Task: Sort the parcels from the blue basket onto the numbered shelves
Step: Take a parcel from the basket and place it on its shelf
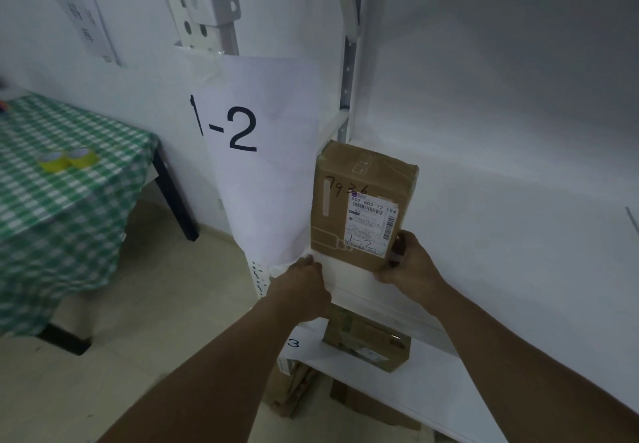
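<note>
Just right of the 1-2 sign, a brown cardboard parcel stands upright on the white shelf, close to the front edge and almost touching the sign's curled paper. Its white shipping label faces outward, with "7936" handwritten above it and "1-2" scrawled across its lower part.

The right hand grasps the parcel at the corner farthest from the sign and nearest the shelf board. The thumb lies up the box's side and the fingers are curled in at its base.

The left hand sits directly below the sign's bottom edge, on the shelf's front lip, with its back to the camera and its knuckles bent. Its fingertips are hidden, so I cannot tell whether it is gripping the lip, pinching the paper or merely resting there.

Below the sign and a little to the right, a second brown box lies on the next shelf down, beside a small tag marked "3".

Well to the left of the sign stands a table under a green checked cloth with two yellow tape rolls on it. Above that, up and left of the sign, a printed notice hangs on the wall.
</note>
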